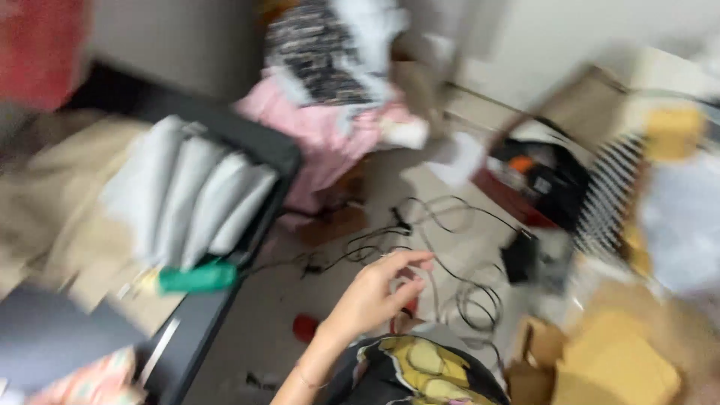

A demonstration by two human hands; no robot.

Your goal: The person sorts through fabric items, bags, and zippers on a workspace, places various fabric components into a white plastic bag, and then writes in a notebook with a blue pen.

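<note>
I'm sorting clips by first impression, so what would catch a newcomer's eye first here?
Probably the hand reaching out at lower centre over a tangle of black cables on the floor. Next, the pink cloth pile at top centre and the green bottle lying at the left. The view is blurred, so finer detail is lost.

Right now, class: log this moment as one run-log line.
hand: reaching over floor | grip: open, empty | nearest: tangled cables | other hand: unseen | view: blurred
</note>
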